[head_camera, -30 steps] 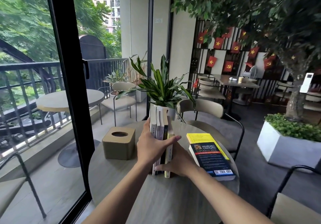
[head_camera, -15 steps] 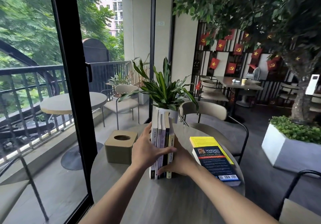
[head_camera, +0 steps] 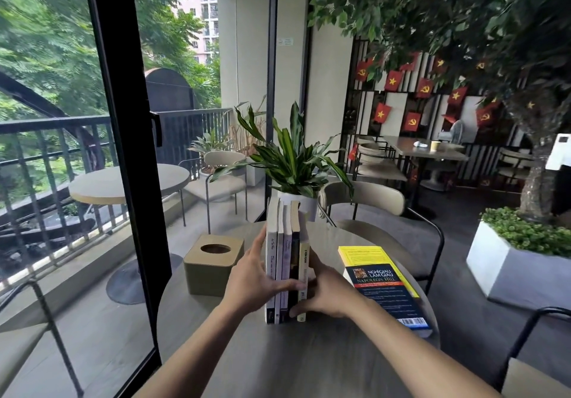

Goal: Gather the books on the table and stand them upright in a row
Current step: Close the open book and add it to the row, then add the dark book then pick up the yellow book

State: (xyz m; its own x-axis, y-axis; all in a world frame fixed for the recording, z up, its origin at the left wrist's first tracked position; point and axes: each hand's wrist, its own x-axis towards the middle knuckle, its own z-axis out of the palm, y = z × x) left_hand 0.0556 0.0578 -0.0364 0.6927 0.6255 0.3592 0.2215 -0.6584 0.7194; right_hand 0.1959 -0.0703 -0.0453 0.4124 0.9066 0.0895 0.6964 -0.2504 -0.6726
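Several thin books (head_camera: 285, 243) stand upright in a row, spines toward me, in the middle of the round grey table (head_camera: 278, 357). My left hand (head_camera: 251, 277) presses flat against the row's left side, thumb across the spines. On the right side my right hand (head_camera: 326, 292) holds the row, its fingers hidden behind the last book. A thick book (head_camera: 383, 283) with a yellow and dark blue cover lies flat to the right, apart from the row.
A tan square tissue box (head_camera: 213, 263) sits left of the row. A potted plant (head_camera: 295, 166) in a white pot stands right behind the books. A beige chair (head_camera: 364, 200) faces the far side of the table. A glass door frame (head_camera: 123, 150) runs along the left.
The row of books now stands straighter between both hands. My left hand has flattened against its side. The view has shifted slightly.
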